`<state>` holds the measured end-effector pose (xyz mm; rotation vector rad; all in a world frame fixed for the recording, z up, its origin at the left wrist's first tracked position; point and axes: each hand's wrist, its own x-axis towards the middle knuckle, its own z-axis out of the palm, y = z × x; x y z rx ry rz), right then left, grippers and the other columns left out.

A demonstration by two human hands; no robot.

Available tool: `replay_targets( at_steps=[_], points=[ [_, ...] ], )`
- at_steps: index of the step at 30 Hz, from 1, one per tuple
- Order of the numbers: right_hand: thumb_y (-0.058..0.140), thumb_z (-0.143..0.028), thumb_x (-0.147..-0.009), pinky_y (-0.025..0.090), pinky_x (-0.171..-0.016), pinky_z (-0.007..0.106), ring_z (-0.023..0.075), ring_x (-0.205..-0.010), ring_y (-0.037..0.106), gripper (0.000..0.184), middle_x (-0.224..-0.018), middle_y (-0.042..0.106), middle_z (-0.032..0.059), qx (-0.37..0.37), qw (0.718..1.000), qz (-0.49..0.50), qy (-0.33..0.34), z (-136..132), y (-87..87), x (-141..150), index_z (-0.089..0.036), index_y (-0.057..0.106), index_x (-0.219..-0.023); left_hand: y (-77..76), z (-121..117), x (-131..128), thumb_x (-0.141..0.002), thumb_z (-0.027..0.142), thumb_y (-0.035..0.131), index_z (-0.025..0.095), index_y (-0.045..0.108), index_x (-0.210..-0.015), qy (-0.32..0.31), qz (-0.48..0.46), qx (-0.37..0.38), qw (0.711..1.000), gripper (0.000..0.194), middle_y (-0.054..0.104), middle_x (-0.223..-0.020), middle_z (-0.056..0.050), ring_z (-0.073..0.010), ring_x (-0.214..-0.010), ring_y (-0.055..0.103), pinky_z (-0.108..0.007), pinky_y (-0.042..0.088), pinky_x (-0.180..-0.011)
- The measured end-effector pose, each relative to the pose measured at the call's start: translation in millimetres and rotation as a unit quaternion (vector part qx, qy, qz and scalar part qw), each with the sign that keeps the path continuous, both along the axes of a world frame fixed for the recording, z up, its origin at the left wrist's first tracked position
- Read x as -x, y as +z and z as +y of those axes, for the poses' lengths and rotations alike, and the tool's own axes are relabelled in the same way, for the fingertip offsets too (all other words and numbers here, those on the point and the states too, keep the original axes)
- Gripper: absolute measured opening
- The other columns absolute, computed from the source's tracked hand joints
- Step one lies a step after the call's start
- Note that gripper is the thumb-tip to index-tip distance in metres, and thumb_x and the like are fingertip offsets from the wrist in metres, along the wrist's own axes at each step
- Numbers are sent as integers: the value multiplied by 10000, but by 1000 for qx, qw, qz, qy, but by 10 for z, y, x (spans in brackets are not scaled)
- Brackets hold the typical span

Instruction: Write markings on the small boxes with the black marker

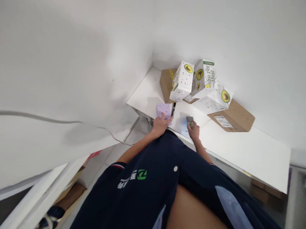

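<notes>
My left hand [160, 124] rests on a small lilac box [164, 111] at the near edge of a white table [247, 147], fingers curled around its lower side. My right hand [194, 130] is closed around a small grey device [190, 120], held just above the tabletop. A black pen [173, 109] lies beside the lilac box. Behind them three white cartons printed with avocados [182, 80] [203, 77] [215, 99] lean on each other.
A brown cardboard box [234, 117] with a white label lies under the right carton, another brown box [166, 82] stands behind the left one. White walls close in the corner. A grey cable [53, 121] hangs on the left wall. Lower left holds a white shelf edge and clutter.
</notes>
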<state>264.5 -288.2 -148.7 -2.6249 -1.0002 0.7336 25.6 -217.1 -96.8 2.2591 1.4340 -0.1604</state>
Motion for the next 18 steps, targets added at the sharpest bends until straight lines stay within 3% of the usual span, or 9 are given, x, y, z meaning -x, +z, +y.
replay_targets(
  at_steps=[4, 9, 12, 14, 18],
  points=[
    [551, -445, -974, 438, -1069, 519, 380, -1288, 541, 661, -1475, 478, 221, 83, 988, -117, 58, -75, -209, -4, -186, 419, -1568, 10, -6, -45, -1035, 221, 364, 445, 544, -1484, 12, 4, 9, 1000, 532, 337, -1671, -106, -361, -1149, 597, -526, 544, -870],
    [522, -453, -993, 407, -1085, 545, 382, -1331, 490, 647, -1487, 471, 232, 96, 980, -159, 73, -105, -339, 54, -167, 411, -1562, 28, 140, 113, -1024, 186, 369, 387, 546, -1503, 75, -11, 17, 997, 549, 325, -1669, -117, -395, -1264, 525, -564, 539, -936],
    [532, -453, -985, 383, -1103, 563, 388, -1377, 444, 622, -1498, 484, 220, 97, 980, -159, 71, -105, -356, 64, -181, 448, -1538, 19, 389, 261, -1017, 204, 416, 360, 515, -1538, 135, -5, 17, 991, 553, 267, -1702, -121, -470, -1428, 373, -667, 417, -1083],
    [535, -450, -983, 374, -1113, 555, 388, -1387, 435, 614, -1531, 462, 218, 90, 981, -155, 67, -108, -344, 70, -182, 465, -1531, 4, 606, 329, -1003, 185, 428, 406, 490, -1546, 168, 1, 20, 986, 590, 224, -1731, -82, -511, -1505, 266, -721, 312, -1151],
    [512, -451, -998, 362, -1129, 539, 396, -1413, 416, 599, -1564, 433, 225, 67, 986, -138, 63, -144, -273, 90, -165, 494, -1524, -21, 1081, 334, -988, 225, 508, 416, 538, -1510, 240, -43, 31, 969, 557, 210, -1744, -60, -545, -1512, 248, -735, 368, -1100]
  ],
)
